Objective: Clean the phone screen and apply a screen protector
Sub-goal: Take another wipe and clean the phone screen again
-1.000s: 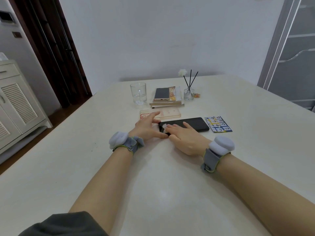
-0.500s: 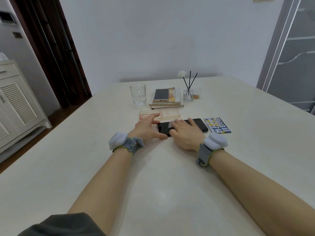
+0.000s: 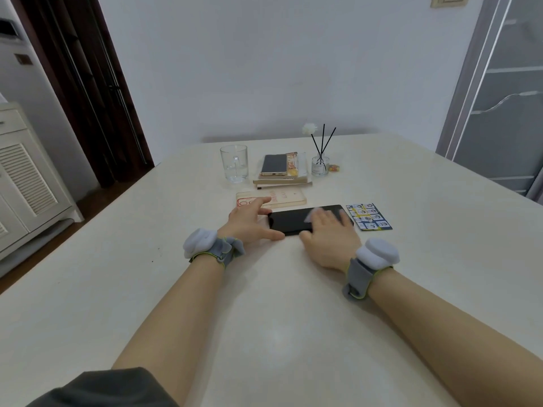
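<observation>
A black phone (image 3: 289,221) lies flat, long side toward me, on the cream table (image 3: 264,318). My left hand (image 3: 249,223) steadies its left end, thumb along the near edge and fingers spread at the far corner. My right hand (image 3: 330,230) lies flat over the phone's right half and presses a small white wipe (image 3: 312,214) onto the screen; only a corner of the wipe shows past my blurred fingers. A blue and yellow packet (image 3: 368,216) lies just right of the phone. A pale pink flat box (image 3: 283,198) sits behind it.
Farther back stand a clear glass mug (image 3: 234,163), a stack of books (image 3: 283,179) with a second phone (image 3: 274,164) on top, and a reed diffuser (image 3: 319,163). A white louvred cabinet (image 3: 26,183) is at the left, a dark door behind it.
My right hand has slid with the wipe from the phone's left end to its right half. My left hand has stayed at the left end.
</observation>
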Motion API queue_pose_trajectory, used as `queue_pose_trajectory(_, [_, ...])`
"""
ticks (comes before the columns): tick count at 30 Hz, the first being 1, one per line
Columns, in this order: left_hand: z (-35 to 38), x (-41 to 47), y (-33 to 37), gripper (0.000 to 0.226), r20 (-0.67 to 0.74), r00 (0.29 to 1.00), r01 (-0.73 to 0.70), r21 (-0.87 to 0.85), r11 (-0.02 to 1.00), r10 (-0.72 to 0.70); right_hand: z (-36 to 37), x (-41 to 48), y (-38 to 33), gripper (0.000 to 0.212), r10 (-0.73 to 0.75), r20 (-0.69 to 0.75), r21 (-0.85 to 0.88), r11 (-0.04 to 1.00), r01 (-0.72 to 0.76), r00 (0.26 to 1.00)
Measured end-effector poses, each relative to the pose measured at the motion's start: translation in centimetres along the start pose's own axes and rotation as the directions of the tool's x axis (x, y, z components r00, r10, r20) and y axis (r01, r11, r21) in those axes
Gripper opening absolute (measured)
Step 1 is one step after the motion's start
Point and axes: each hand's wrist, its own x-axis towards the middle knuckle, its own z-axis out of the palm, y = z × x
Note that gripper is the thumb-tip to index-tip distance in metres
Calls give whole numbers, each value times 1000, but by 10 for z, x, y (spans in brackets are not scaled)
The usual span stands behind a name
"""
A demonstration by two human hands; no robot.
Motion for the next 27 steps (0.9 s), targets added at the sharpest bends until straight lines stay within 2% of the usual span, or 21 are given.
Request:
queue_pose_trajectory(2, [0,0,1,91,9,1000,1,6,1000,-1,-2,-3,9,56,130,-27,13,991,-130,991])
queue_pose_trajectory(3, [0,0,1,91,11,1000,0,10,1000,0,-2,-5,7,55,120,-38,31,992,-118,992])
queue_pose_trajectory(6, [0,-1,3,90,2,1000,-8,17,1000,8,0,-11,-12,53,-140,21,67,988,138,990])
queue_pose_trajectory(8, [0,-2,4,88,0,1000,-20,27,999,20,3,-14,-19,59,-204,75,38,979,202,976])
queue_pose_trajectory(9, [-1,-3,4,87,0,1000,-20,31,999,20,1,-13,-16,62,-155,75,9,988,155,985])
queue_pose_trajectory(11, [-1,-4,5,86,0,1000,-15,38,999,16,-5,-12,-6,66,42,38,-39,998,-40,998])
queue_pose_trajectory(14, [-1,-3,6,85,17,1000,-14,27,1000,14,-11,-15,0,66,244,35,-8,970,-244,969])
queue_pose_trajectory(18, [-2,-2,4,85,27,1000,-7,17,1000,6,-8,-15,-15,67,309,82,-7,951,-309,948])
queue_pose_trajectory(22, [-1,1,2,85,40,999,6,-47,999,-4,-10,0,-11,70,354,75,70,931,-359,932])
queue_pose_trajectory(27, [1,4,1,87,50,999,16,-79,997,-12,-8,19,8,70,242,43,94,965,-246,969])
